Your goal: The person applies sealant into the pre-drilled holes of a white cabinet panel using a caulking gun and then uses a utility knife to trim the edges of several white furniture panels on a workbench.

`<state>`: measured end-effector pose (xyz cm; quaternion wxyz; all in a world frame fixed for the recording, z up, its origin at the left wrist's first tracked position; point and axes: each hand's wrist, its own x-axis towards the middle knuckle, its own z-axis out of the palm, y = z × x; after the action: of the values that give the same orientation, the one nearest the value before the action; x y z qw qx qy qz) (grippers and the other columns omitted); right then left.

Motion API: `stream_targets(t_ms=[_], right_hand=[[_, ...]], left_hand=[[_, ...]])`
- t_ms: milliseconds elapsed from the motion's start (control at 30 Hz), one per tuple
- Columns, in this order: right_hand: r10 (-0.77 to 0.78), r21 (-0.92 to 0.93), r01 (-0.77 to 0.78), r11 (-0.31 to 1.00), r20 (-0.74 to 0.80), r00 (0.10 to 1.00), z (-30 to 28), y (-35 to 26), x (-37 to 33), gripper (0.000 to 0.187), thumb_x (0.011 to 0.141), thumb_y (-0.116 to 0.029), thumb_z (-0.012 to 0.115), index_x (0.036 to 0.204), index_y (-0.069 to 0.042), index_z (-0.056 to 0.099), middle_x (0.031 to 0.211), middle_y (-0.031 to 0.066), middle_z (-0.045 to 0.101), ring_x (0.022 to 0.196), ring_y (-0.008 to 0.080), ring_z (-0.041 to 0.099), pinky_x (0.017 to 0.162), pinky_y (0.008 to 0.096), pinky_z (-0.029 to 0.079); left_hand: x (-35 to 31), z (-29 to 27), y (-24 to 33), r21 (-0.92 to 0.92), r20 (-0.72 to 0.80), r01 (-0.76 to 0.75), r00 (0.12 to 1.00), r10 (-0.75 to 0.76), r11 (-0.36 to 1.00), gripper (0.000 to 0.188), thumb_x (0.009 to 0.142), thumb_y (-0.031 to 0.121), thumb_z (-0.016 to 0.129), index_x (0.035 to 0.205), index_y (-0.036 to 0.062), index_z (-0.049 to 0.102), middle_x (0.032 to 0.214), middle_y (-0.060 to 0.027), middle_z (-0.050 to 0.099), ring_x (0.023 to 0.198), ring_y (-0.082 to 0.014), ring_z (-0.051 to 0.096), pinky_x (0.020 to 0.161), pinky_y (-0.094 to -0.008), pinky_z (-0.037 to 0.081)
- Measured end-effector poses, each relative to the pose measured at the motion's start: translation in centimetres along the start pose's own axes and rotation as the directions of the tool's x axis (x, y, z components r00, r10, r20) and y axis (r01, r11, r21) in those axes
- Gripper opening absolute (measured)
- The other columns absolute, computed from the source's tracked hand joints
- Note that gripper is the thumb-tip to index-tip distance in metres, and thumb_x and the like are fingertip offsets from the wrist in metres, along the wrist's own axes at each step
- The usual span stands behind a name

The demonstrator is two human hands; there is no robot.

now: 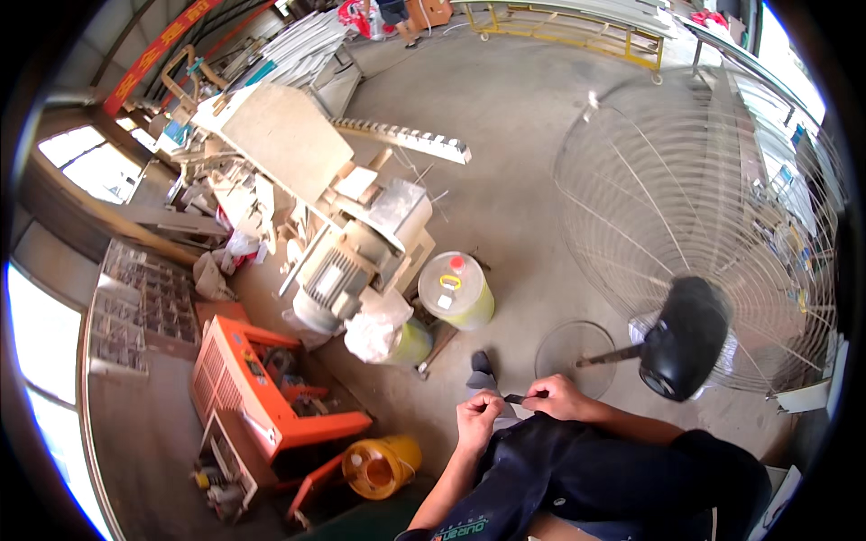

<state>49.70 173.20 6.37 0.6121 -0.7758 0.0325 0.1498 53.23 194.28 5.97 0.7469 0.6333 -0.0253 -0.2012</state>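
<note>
Both of my hands are in front of my dark apron (pixel 577 460), low in the head view. My left hand (pixel 478 419) is closed in a pinch. My right hand (pixel 557 398), a little farther right and away from me, is pinched too. Between them runs a short, narrow dark strip (pixel 514 398), one end at each hand's fingertips. What exactly it is, I cannot make out. Past the hands, one dark shoe (pixel 482 362) shows on the floor.
A large caged fan (pixel 686 338) on a round base stands close on my right. Ahead are a lidded drum (pixel 456 288), an open drum with a white bag (pixel 410 343) and a machine with a motor (pixel 338 275). An orange machine (pixel 262 379) and yellow bucket (pixel 381 467) are at left.
</note>
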Motion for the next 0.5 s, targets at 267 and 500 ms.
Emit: stream_targets(t_ms=[267,500], right_hand=[[0.147,0.427,0.235,0.873,-0.690,0.709,-4.0,3.9,24.0,0.015,0.090,-0.011,0.064,0.080,0.000,0.066,0.067,0.0007,0.061,0.057,0.0094,0.053,0.053,0.0276,0.043],[0.588,0.593,0.071,0.802,-0.805,0.082,-19.3,20.5,44.1,0.022,0.090,-0.021,0.063,0.092,0.001,0.067,0.080,0.0072,0.067,0.071,0.0193,0.063,0.066,0.0344,0.050]], left_hand=[[24.1,-6.5,12.4,0.397,0.141,-0.064,0.990,0.008,0.916,0.033,0.095,0.010,0.061,0.065,-0.0010,0.056,0.063,0.0013,0.054,0.062,-0.0051,0.047,0.059,-0.0244,0.040],[38.1,-3.8,12.8,0.253,0.267,-0.150,0.960,0.080,0.956,0.019,0.094,0.009,0.062,0.081,-0.0035,0.063,0.075,-0.0043,0.062,0.071,-0.0093,0.055,0.066,-0.0273,0.045]])
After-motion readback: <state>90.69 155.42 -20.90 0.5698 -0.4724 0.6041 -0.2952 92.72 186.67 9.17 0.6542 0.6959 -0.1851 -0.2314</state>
